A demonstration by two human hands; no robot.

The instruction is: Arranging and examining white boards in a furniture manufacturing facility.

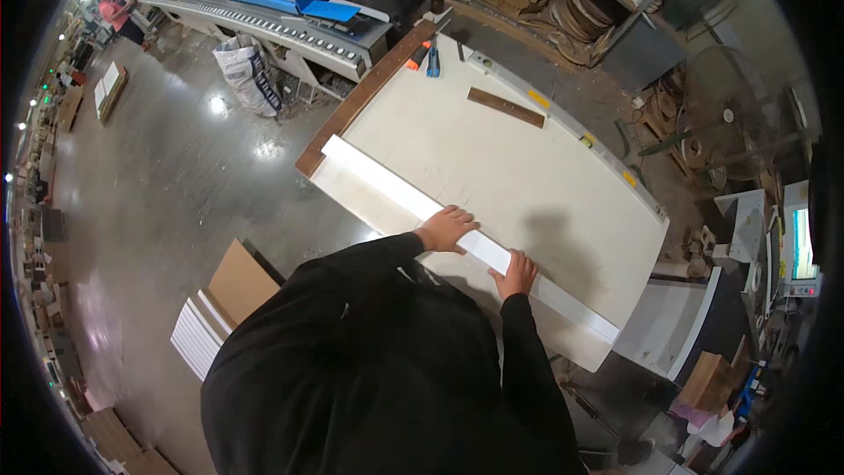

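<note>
A long white strip (378,178) lies slantwise across the near side of a pale worktable (413,123). My left hand (447,229) is closed over its middle, with the fingers wrapped across the top. A little to the right, my right hand (519,275) grips the same strip, thumb on the near side and fingers over it. Past the right hand, the strip runs on to the table's right end. A short dark brown piece (506,107) rests farther back on the tabletop, beside a long spirit level (563,119) along the far edge.
A brown wooden bar (369,97) borders the table's left end, with a blue-handled tool (433,60) and an orange one (417,59) near its top. Panels (242,286) stand at lower left. A long machine (264,22) and white sack (248,75) are beyond. A fan (725,114) stands right.
</note>
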